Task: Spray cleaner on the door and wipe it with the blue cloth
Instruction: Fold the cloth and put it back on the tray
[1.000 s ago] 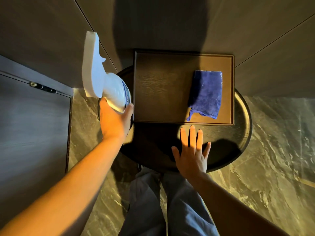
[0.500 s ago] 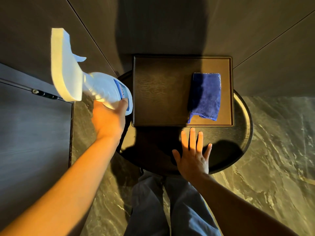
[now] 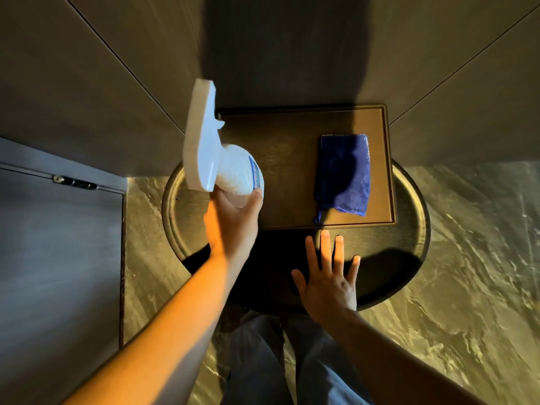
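Left hand [image 3: 233, 226] has its fingers [image 3: 257, 195] wrapped round the white spray bottle [image 3: 216, 159], held up over the round bench [image 3: 409, 258]. Right hand [image 3: 330, 276] hovers flat, fingers spread, holding nothing. Blue cloth [image 3: 343, 173] sits on the tray [image 3: 286, 147]. I'd aim the nozzle squarely at the door [image 3: 58, 258] on the left, then squeeze.

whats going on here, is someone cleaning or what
A person stands over a round side table near a door. Their left hand holds a white spray bottle by its body, above the table's left edge. The right hand lies flat and open on the table, holding nothing. The blue cloth lies on the brown tray, not yet picked up.
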